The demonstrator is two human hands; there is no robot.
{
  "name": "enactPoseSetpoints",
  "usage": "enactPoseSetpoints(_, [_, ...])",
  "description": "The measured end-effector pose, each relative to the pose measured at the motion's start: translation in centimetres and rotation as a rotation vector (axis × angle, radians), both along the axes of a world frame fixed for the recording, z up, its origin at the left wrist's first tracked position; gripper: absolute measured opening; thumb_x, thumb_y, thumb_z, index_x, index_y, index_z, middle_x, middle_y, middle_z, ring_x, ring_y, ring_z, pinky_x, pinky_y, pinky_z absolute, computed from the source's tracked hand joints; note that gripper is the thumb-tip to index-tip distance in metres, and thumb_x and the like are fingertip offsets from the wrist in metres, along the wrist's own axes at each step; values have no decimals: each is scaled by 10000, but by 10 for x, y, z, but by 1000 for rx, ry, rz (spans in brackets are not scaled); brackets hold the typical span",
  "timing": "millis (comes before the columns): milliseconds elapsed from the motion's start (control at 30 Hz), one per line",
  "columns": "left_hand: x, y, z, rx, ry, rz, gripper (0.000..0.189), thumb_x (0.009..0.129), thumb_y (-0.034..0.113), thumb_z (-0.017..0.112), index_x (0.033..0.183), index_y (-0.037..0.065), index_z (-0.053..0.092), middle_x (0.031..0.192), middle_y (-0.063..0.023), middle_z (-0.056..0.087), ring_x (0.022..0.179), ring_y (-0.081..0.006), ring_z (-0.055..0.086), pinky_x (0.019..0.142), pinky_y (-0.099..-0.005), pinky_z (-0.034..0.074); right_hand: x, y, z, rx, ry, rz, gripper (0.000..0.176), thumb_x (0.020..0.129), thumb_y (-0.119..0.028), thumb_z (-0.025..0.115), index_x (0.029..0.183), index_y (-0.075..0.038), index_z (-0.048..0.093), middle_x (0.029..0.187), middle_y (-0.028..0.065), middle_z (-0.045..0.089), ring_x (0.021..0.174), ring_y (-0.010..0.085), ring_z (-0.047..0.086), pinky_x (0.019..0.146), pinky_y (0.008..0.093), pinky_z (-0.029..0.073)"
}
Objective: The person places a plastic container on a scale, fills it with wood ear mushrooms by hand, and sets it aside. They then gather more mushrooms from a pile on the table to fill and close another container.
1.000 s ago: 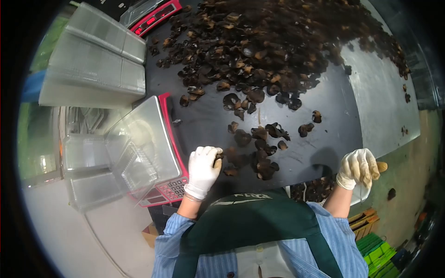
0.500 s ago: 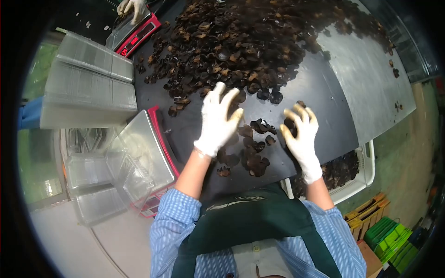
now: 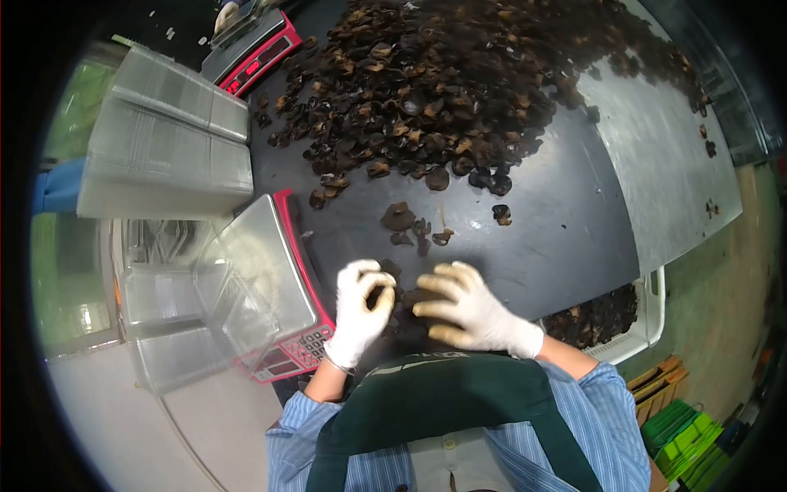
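Both my hands wear white gloves and are low at the near edge of the dark tabletop, close to each other. My left hand (image 3: 359, 310) is curled, its thumb and fingers bent round toward each other; what lies inside the curl is dark and hard to make out. My right hand (image 3: 469, 310) has its fingers spread apart, palm down, over the table. Dark wood ear mushrooms (image 3: 407, 297) show between the two hands, partly hidden by the fingers. A few loose wood ear mushrooms (image 3: 398, 216) lie just beyond them.
A large heap of wood ear mushrooms (image 3: 426, 90) covers the far table. At left are a red-edged scale (image 3: 305, 275) carrying a clear container and stacked clear plastic boxes (image 3: 164, 148). Another scale (image 3: 254, 53) is behind, near another person's hand (image 3: 227, 15). A white crate (image 3: 656, 316) holds mushrooms at right.
Both hands have drawn back toward my body and closer together, the right one moving left. Several mushrooms have shifted nearer; one now lies alone at the right of the loose ones.
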State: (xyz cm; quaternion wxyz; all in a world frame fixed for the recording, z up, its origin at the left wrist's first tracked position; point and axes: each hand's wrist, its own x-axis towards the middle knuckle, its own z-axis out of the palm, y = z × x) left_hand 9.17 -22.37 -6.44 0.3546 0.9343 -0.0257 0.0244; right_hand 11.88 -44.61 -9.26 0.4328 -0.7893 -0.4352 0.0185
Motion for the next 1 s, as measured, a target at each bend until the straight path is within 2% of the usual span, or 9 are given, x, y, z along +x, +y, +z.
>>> enactPoseSetpoints(100, [39,5,-6,115,-166,145,230,748,22,636,968,87,637,1140,-160,512,1112,-333,463,960,-424,381,43,1,-1,123,35,-201,320,725,-97,687,1041,-102,638,1138,128,573,1089,324,515,943,418,403])
enactPoseSetpoints(233, [111,13,-40,209,-262,418,315,795,90,608,1109,107,598,1259,-198,455,1210,-369,404,1019,-450,342,90,36,-22,76,-81,-325,322,765,-126,654,1076,-57,608,1134,164,575,1081,343,521,940,412,412])
enactPoseSetpoints(333, [140,24,-74,544,-217,558,317,797,109,604,1115,117,596,1274,-179,459,1206,-362,413,1013,-447,351,93,69,-28,-107,-268,-298,339,802,-204,625,1106,-59,591,1174,164,551,1131,332,497,976,426,377])
enactPoseSetpoints(467, [122,30,-57,266,-114,338,170,780,89,604,948,100,627,1150,-131,530,1046,-351,506,896,-422,443,49,75,-10,-300,-138,110,336,822,-274,618,1097,-82,605,1214,136,534,1142,298,499,953,429,379])
enactPoseSetpoints(633, [47,4,-31,70,-10,21,137,745,31,614,866,83,654,1037,-131,569,962,-331,531,845,-384,445,5,41,-1,-105,-34,305,292,825,-234,620,1092,-118,621,1204,126,547,1140,320,492,966,461,376])
enactPoseSetpoints(700, [28,5,-18,-77,115,-5,164,757,17,613,898,81,669,1071,-126,577,1012,-312,534,898,-368,425,21,25,12,47,103,219,284,775,-135,658,1056,-110,633,1140,102,581,1100,302,518,931,428,404])
enactPoseSetpoints(800, [28,11,-5,-137,14,144,191,783,-8,590,946,63,661,1100,-135,566,1089,-296,502,953,-372,397,41,7,4,-56,44,-190,333,738,-78,667,1068,-91,621,1120,95,584,1029,297,535,903,401,419])
enactPoseSetpoints(900, [49,18,-10,251,-124,250,349,814,73,585,1163,76,582,1264,-215,463,1210,-405,396,1026,-472,328,43,12,-12,-181,-32,-341,399,752,-101,658,1143,-86,578,1189,103,546,1025,304,510,892,401,420])
enactPoseSetpoints(1000, [80,22,-37,582,78,429,533,837,216,559,1341,94,435,1398,-313,317,1282,-564,243,1068,-593,216,42,28,-7,-223,-100,-311,385,787,-154,639,1159,-79,576,1262,93,519,1066,308,487,901,407,412])
